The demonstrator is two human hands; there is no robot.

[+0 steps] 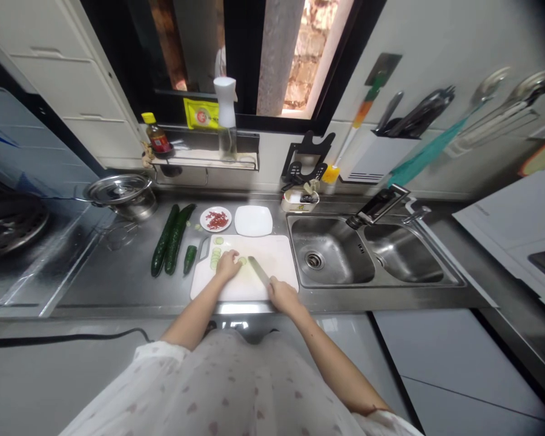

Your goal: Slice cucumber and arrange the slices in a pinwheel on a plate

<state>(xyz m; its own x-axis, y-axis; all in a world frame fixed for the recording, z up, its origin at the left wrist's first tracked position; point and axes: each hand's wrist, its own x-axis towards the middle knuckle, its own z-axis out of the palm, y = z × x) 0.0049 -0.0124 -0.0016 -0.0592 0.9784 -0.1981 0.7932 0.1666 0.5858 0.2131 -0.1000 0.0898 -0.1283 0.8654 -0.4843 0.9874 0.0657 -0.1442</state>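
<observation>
On the steel counter lies a white cutting board (277,257). My left hand (227,265) rests on the board with its fingers curled over a piece of cucumber, most of which is hidden under the hand. Several cucumber slices (215,257) lie just left of that hand. My right hand (282,295) is closed round the handle of a knife (258,270), whose blade points up-left toward the left hand's fingers.
Two whole cucumbers (168,239) and a short cucumber end (189,258) lie left of the board. Behind it stand a plate of chopped red chilli (215,219) and an empty white plate (253,220). A double sink (367,254) is right; a steel pot (122,194) at back left.
</observation>
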